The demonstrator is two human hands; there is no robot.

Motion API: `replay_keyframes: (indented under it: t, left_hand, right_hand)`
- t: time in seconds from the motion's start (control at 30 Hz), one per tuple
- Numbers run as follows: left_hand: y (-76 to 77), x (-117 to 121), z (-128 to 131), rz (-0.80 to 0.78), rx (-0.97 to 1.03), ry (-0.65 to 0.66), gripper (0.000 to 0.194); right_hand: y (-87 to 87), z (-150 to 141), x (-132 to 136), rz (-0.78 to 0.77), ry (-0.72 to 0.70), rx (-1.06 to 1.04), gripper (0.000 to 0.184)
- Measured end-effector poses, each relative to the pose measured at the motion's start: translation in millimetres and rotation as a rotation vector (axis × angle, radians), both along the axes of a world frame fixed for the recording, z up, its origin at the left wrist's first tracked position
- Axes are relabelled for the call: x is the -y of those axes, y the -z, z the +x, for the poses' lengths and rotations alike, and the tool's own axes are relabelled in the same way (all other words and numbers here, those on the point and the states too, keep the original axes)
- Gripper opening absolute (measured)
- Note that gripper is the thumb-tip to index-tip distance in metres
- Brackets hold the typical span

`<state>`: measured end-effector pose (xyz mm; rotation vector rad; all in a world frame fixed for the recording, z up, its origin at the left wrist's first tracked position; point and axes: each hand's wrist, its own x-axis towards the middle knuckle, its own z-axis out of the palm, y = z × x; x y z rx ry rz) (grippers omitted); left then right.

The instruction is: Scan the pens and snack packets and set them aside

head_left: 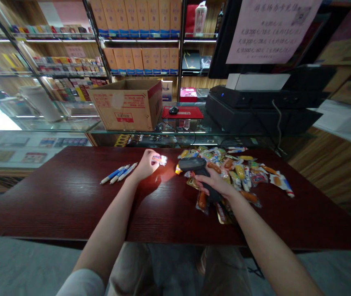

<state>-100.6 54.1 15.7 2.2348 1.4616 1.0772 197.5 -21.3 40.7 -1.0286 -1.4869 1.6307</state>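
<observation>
My left hand [146, 164] is closed on a small wrapped snack packet [159, 159], held just above the dark red table [70, 197]. My right hand [214, 181] grips a black barcode scanner [194, 165], its head pointing left toward the packet. A reddish glow lies on the table between them. A pile of wrapped snacks and sausages [240, 172] spreads under and to the right of my right hand. Three blue-and-white pens [118, 173] lie left of my left hand.
An open cardboard box [127, 105] stands on a glass counter behind the table. A black register with a monitor and a paper notice [261, 98] is at the back right. A mouse on a red pad [173, 110] sits between them. Stocked shelves fill the background.
</observation>
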Motion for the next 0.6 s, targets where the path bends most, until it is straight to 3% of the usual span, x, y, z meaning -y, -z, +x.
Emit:
replay_keyframes:
  t: [0.2, 0.37, 0.5, 0.6]
  left_hand:
    - [-8.4, 13, -20, -0.210, -0.484, -0.587, 0.035]
    - [-18.1, 25, -26, -0.303, -0.573, -0.825, 0.042]
    - [-21.1, 27, -19, -0.238, -0.570, -0.895, 0.042]
    - [-16.5, 27, 7, -0.100, -0.526, -0.663, 0.043]
  right_hand:
    - [-4.1, 8, -9, -0.035, 0.281, -0.106, 0.038]
    - [-6.5, 20, -17, -0.044, 0.397, -0.188, 0.037]
    - [-8.2, 25, -19, -0.055, 0.416, -0.211, 0.039]
    - [-7.6, 26, -21, -0.052, 0.415, -0.218, 0.038]
